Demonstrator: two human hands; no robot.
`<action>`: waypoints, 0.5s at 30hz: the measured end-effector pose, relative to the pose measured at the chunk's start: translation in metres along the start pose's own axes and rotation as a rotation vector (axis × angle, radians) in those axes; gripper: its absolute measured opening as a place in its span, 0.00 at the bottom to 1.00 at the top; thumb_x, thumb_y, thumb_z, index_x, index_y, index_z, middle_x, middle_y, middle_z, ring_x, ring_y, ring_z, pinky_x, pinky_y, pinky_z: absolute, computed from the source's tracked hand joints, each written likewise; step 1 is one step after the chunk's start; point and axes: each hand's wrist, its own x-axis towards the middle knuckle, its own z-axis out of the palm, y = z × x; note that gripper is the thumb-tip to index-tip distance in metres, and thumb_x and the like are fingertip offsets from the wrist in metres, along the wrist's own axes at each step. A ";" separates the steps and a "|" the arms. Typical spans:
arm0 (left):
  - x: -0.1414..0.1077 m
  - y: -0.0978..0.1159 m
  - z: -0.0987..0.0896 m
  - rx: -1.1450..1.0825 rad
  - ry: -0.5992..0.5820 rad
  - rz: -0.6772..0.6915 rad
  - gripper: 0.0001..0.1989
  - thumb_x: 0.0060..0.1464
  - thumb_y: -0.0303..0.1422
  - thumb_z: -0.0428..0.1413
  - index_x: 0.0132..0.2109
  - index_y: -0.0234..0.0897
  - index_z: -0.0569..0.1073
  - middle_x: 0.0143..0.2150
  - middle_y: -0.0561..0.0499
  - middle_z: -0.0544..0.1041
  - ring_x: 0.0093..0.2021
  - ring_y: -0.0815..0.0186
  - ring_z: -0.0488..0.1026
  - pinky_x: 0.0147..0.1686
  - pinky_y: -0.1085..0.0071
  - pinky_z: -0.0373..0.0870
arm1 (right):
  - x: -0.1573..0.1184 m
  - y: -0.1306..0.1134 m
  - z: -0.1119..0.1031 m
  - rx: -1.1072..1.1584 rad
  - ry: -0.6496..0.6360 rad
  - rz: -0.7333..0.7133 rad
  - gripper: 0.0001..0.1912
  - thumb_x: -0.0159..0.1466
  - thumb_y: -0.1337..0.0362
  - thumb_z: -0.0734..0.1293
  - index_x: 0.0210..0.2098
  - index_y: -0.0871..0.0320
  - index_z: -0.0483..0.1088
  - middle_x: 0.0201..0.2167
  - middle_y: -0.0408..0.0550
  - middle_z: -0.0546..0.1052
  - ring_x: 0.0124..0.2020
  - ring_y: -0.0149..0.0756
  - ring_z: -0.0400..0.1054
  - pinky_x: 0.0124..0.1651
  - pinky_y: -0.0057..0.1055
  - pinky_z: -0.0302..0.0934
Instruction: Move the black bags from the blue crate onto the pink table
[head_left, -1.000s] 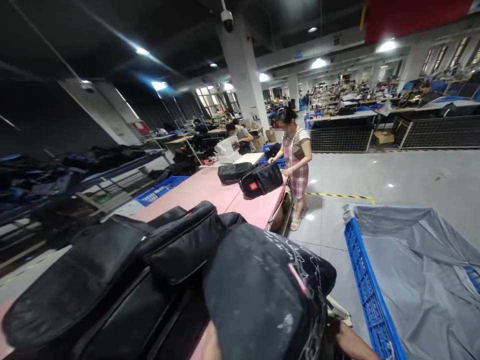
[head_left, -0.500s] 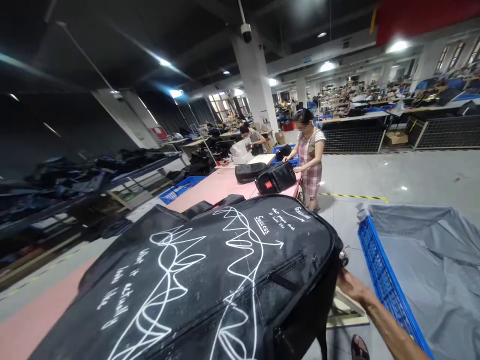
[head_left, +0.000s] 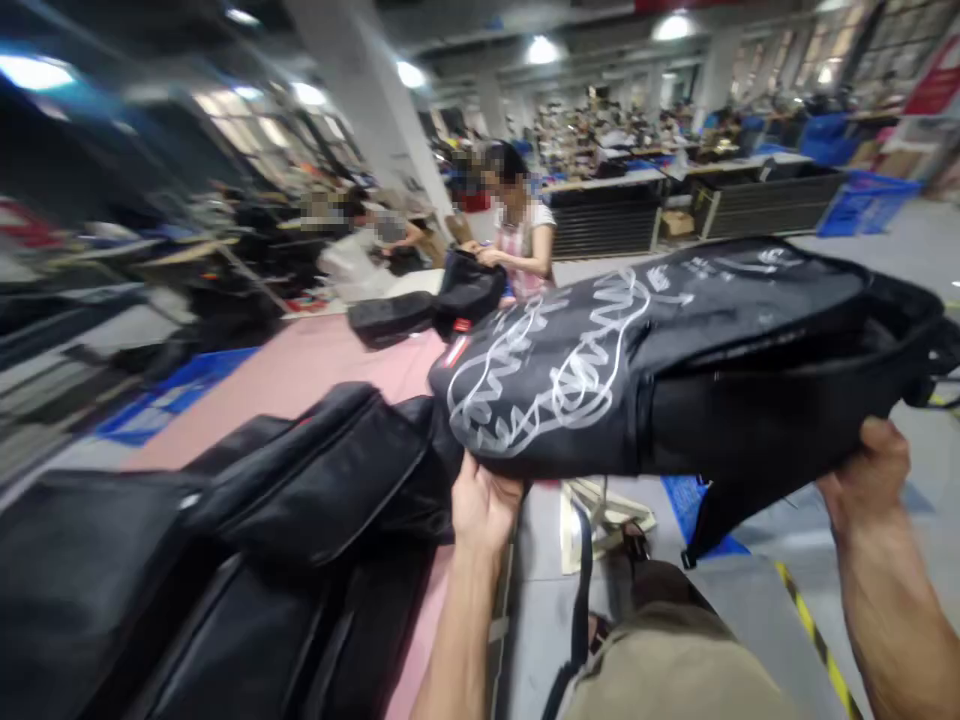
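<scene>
Two hands are holding up a black backpack [head_left: 675,370] with white scribbles: the left hand [head_left: 484,500] is gripping its left end from below, the right hand [head_left: 870,470] is clamping its right end. To be doing this well, both ends should be staying level. Hanging between the hands, the backpack is hovering right of the pink table [head_left: 315,360], where more black bags [head_left: 247,560] are lying near-left.

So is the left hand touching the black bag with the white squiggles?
Touching. In the head view the left hand presses up under the black bag, fingers meeting its bottom edge with no gap, while the right hand grips its other end.
</scene>
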 end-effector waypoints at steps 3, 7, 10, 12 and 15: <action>0.021 -0.002 0.050 -0.686 0.092 -0.390 0.25 0.76 0.47 0.51 0.67 0.39 0.78 0.62 0.36 0.84 0.64 0.55 0.82 0.65 0.54 0.80 | 0.038 -0.003 -0.035 0.056 0.166 -0.040 0.19 0.57 0.54 0.76 0.46 0.51 0.78 0.37 0.46 0.80 0.35 0.39 0.76 0.46 0.39 0.74; 0.035 -0.021 0.099 -0.797 0.139 -0.679 0.36 0.62 0.41 0.71 0.74 0.48 0.72 0.60 0.44 0.85 0.53 0.56 0.87 0.54 0.63 0.85 | 0.053 0.065 -0.099 -0.474 0.285 0.199 0.32 0.55 0.51 0.81 0.54 0.55 0.74 0.39 0.44 0.81 0.33 0.34 0.72 0.42 0.34 0.71; 0.043 -0.042 0.129 -0.638 0.157 -0.656 0.42 0.55 0.40 0.76 0.73 0.47 0.72 0.53 0.48 0.86 0.43 0.63 0.87 0.45 0.70 0.84 | 0.037 0.149 -0.136 -1.152 0.115 0.624 0.38 0.65 0.55 0.76 0.69 0.65 0.65 0.58 0.64 0.80 0.55 0.46 0.77 0.57 0.38 0.71; 0.049 -0.053 0.148 -0.559 0.153 -0.642 0.43 0.53 0.42 0.78 0.72 0.46 0.73 0.51 0.49 0.87 0.41 0.65 0.87 0.44 0.71 0.84 | 0.016 0.201 -0.151 -1.448 -0.036 0.984 0.38 0.67 0.63 0.73 0.72 0.72 0.61 0.64 0.75 0.74 0.62 0.53 0.75 0.62 0.42 0.70; 0.056 -0.064 0.169 -0.453 0.141 -0.687 0.44 0.50 0.44 0.79 0.70 0.44 0.75 0.48 0.49 0.88 0.40 0.64 0.86 0.43 0.70 0.84 | -0.027 0.252 -0.165 -1.551 -0.107 1.270 0.32 0.68 0.66 0.72 0.69 0.72 0.66 0.66 0.75 0.73 0.61 0.55 0.75 0.61 0.48 0.71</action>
